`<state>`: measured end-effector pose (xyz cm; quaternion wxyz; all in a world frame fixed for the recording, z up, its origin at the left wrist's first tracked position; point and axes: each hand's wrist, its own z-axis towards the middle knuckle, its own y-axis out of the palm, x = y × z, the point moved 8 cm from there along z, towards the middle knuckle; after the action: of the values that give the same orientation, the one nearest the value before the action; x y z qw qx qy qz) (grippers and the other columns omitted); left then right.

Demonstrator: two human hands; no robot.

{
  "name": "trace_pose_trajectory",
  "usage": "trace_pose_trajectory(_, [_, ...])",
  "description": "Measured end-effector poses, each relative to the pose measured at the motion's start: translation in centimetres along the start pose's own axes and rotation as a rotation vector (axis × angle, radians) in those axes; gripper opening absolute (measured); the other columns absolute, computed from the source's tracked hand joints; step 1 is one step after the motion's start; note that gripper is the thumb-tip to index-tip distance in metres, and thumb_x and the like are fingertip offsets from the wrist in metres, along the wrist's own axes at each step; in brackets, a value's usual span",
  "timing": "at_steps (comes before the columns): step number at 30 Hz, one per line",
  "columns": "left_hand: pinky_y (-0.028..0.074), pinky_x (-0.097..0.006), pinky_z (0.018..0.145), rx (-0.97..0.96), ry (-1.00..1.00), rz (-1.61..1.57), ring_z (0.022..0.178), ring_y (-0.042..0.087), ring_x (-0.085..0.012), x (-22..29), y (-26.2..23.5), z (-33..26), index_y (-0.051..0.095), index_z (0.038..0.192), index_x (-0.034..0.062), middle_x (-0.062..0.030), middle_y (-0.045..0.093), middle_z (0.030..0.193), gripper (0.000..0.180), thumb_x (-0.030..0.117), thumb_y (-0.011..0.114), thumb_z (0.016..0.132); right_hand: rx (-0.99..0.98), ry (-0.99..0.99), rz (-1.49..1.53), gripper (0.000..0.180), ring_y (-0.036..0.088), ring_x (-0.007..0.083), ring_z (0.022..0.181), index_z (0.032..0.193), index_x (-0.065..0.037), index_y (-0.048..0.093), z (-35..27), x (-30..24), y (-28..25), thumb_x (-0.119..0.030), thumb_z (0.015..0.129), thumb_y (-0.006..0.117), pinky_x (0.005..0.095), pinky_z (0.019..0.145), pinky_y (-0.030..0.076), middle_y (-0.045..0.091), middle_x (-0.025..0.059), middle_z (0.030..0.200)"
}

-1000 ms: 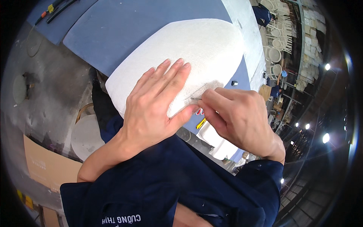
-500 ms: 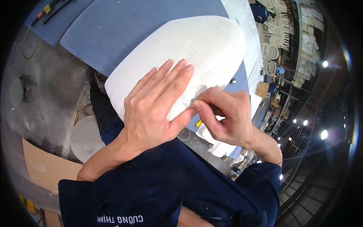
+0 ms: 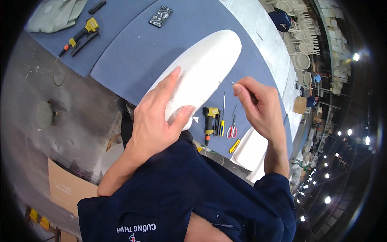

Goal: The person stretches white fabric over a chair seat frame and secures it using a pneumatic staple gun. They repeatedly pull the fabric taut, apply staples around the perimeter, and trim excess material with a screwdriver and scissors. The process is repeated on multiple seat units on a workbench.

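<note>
A white fabric-covered cushion (image 3: 205, 60), rounded at its far end, stands tilted over the blue-grey table. My left hand (image 3: 155, 115) grips its near end, with the thumb on one face and the fingers along the other side. My right hand (image 3: 260, 105) is held apart from the cushion, to its right. Its fingers are closed around a thin tool (image 3: 232, 82) with a slim metal tip; most of that tool is hidden in the palm.
On the table (image 3: 121, 60) near my right hand lie a yellow-black staple gun (image 3: 210, 121), a screwdriver (image 3: 222, 128), red-handled scissors (image 3: 231, 131) and a yellow cutter (image 3: 234, 145). White padded pieces (image 3: 250, 149) sit beyond them. Farther left are a phone (image 3: 160, 16) and another staple gun (image 3: 84, 32).
The cushion has tipped from showing its broad face to a narrower, edge-on view. My right hand has left its edge and moved away to the right, uncovering the tools.
</note>
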<state>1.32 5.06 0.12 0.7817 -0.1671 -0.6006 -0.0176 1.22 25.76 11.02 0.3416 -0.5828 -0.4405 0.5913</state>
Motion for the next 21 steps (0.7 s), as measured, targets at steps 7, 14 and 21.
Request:
trace_pose_trajectory(7, [0.055,-0.040,0.110,-0.031,-0.158,-0.081,0.135,0.070,-0.0376,-1.4,-0.1,1.7,0.062,0.151,-0.0058,-0.0278,0.068,0.148,0.062,0.027,0.080,0.101,0.220,-0.016,0.454,0.016,0.051,0.0101,0.058,0.097,-0.001,0.072,-0.2,3.0,4.5,-0.013,0.108,0.072,0.0289,0.055,0.040,0.060,0.0037,0.069])
trace_pose_trajectory(14, [0.054,-0.035,0.109,0.091,-0.299,-0.112,0.128,0.074,-0.0282,-2.0,-0.4,1.0,0.069,0.147,-0.0003,-0.0213,0.076,0.139,0.043,0.019,0.066,0.109,0.394,0.017,0.875,0.019,0.048,0.0059,0.063,0.096,0.001,0.071,-0.8,3.7,8.3,-0.013,0.109,0.068,0.0262,0.056,0.037,0.060,-0.0006,0.074])
trace_pose_trajectory(21, [0.051,-0.036,0.113,0.055,-0.222,-0.284,0.132,0.069,-0.0246,-3.3,-0.6,0.4,0.062,0.153,-0.0045,-0.0221,0.072,0.145,0.061,0.031,0.073,0.103,0.649,-0.066,0.873,0.022,0.051,0.0094,0.076,0.095,0.001,0.067,0.3,8.9,4.5,-0.013,0.111,0.063,0.0265,0.065,0.040,0.064,0.0039,0.091])
